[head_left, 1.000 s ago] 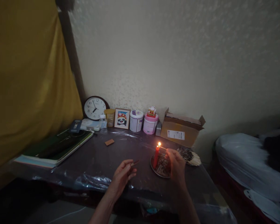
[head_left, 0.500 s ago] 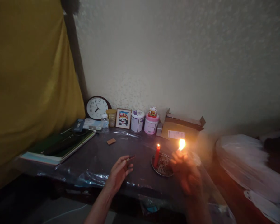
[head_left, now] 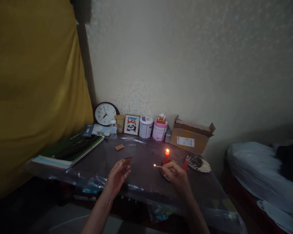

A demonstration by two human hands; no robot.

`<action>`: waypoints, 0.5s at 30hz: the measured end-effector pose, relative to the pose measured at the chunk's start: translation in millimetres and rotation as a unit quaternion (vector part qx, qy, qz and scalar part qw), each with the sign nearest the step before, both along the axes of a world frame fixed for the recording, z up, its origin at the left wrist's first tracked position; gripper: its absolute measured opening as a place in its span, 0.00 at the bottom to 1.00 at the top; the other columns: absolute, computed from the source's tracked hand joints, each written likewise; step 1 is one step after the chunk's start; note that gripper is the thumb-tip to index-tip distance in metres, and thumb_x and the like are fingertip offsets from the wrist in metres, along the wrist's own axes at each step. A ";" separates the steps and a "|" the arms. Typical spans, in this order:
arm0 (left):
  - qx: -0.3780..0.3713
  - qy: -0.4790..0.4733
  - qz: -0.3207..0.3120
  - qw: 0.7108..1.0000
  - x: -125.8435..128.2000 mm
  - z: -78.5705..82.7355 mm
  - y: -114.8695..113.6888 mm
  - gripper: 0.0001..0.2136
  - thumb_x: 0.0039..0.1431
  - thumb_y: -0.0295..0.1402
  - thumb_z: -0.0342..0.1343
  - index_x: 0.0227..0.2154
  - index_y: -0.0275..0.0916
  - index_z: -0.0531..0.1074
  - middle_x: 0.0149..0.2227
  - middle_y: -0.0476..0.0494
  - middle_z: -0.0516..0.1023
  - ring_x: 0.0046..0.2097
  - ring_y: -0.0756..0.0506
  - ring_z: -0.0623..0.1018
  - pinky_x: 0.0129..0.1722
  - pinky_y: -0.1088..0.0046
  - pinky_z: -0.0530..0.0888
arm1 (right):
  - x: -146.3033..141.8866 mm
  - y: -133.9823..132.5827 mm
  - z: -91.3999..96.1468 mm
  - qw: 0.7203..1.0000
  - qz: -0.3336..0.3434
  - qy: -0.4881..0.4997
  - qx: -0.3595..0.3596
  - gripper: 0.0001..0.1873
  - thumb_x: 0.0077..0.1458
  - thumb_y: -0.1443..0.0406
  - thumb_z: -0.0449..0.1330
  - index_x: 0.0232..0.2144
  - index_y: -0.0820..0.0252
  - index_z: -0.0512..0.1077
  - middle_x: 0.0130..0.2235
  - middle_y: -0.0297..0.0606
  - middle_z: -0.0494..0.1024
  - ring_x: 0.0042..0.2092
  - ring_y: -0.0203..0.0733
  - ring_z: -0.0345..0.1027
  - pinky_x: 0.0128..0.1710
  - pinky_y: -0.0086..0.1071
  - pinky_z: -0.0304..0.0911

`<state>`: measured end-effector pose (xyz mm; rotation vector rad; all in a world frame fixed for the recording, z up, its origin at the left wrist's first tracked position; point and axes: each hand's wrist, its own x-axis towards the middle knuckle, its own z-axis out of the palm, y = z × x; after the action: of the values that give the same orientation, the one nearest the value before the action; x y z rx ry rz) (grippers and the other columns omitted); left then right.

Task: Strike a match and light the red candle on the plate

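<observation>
My left hand (head_left: 116, 178) grips a small brown matchbox (head_left: 127, 161) between thumb and fingers, above the dark tabletop. Pinched in my right hand (head_left: 174, 175) is a match (head_left: 158, 166), its glowing tip pointing left. Just behind that hand a red candle (head_left: 166, 157) stands upright with a burning wick. It stands on a round metal plate (head_left: 164, 173), largely covered by my right hand. A second red piece (head_left: 186, 165), apparently a candle, shows just right of the hand with no flame. Another flat brown matchbox (head_left: 119, 147) lies farther back on the table.
A paper-like plate (head_left: 205, 166) with dark matter lies at right. Along the wall stand a clock (head_left: 105, 113), a picture frame (head_left: 132, 124), two tins (head_left: 146, 127) and a cardboard box (head_left: 197, 138). Books (head_left: 70, 152) lie at left; a yellow curtain (head_left: 39, 81) hangs there.
The large bright flame above my right hand has shrunk to a small glow at the match tip. My right hand has moved left, in front of the candle. My left hand still holds the matchbox.
</observation>
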<state>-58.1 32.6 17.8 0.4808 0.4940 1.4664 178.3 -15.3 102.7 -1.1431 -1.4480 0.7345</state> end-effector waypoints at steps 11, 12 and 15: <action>-0.006 0.016 0.000 1.000 1.0 2.2 -1.7 0.09 0.48 0.31 0.59 0.34 0.39 0.73 0.33 0.47 0.80 0.34 0.49 0.78 0.37 0.72 0.73 | -1.5 -13.3 5.6 0.995 0.089 0.045 0.012 0.14 0.47 0.55 0.58 0.18 0.56 0.67 0.21 0.31 0.67 0.23 0.34 0.59 0.23 0.28 0.56; -0.007 0.013 0.002 1.000 1.1 2.1 -1.6 0.08 0.48 0.30 0.59 0.34 0.39 0.73 0.33 0.47 0.79 0.34 0.48 0.78 0.37 0.72 0.74 | -1.2 -13.5 5.2 0.994 0.099 0.046 0.008 0.14 0.46 0.54 0.59 0.18 0.56 0.67 0.21 0.31 0.67 0.22 0.34 0.58 0.22 0.27 0.55; -0.011 0.010 0.007 1.000 1.2 1.3 -1.4 0.07 0.48 0.30 0.58 0.33 0.39 0.73 0.32 0.48 0.79 0.34 0.49 0.78 0.36 0.72 0.74 | 1.3 -11.7 3.4 0.998 0.042 -0.047 0.001 0.12 0.44 0.57 0.61 0.18 0.57 0.69 0.21 0.31 0.67 0.22 0.33 0.58 0.21 0.26 0.53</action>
<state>-56.9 31.3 19.1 0.4756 0.5289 1.4686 179.6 -27.0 106.2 -1.1324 -1.5832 0.7462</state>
